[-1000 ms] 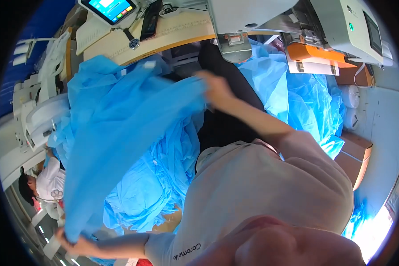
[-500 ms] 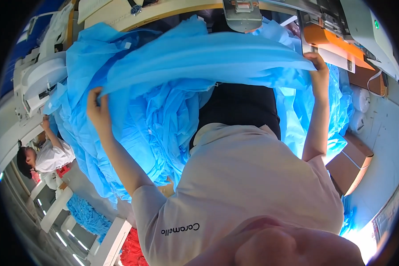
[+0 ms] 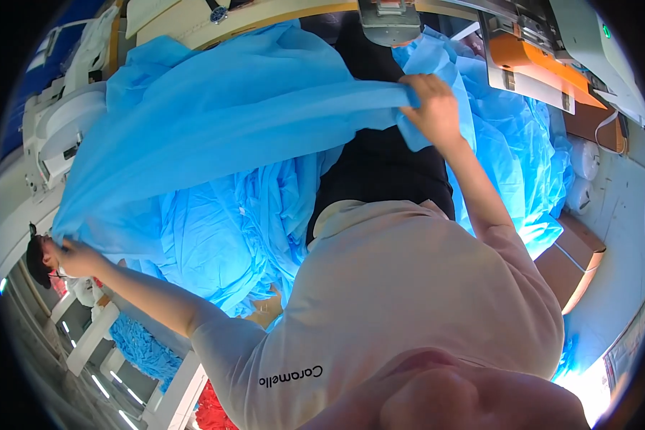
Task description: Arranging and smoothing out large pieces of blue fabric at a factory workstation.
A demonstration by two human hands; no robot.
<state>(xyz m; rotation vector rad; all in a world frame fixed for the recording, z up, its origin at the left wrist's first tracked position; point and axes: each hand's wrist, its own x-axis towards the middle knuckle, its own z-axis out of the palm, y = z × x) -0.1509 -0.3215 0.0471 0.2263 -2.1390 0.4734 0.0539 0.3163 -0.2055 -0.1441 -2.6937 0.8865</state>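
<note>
A long sheet of thin blue fabric (image 3: 229, 136) stretches between my hands, across the front of my lap. Far out at the left, my left hand (image 3: 79, 258) is closed on one end of it. My right hand (image 3: 433, 107) pinches the other end near the sewing machine's metal arm (image 3: 390, 25), with a loose corner hanging below the fingers. Under the stretched piece lies a big heap of crumpled blue fabric (image 3: 222, 229) on my left. More blue fabric (image 3: 512, 158) is bunched at my right side.
The table edge (image 3: 265, 27) runs along the top, with a wristwatch (image 3: 218, 13) on it. An orange machine part (image 3: 537, 64) is at upper right, above a cardboard box (image 3: 573, 261). White machinery (image 3: 64, 136) stands at left. A co-worker's head (image 3: 41, 254) shows behind my left hand.
My left hand has swung outward and down to the left, drawing the fabric with it. My right hand has come in toward the middle. The stretched sheet now slants down leftward.
</note>
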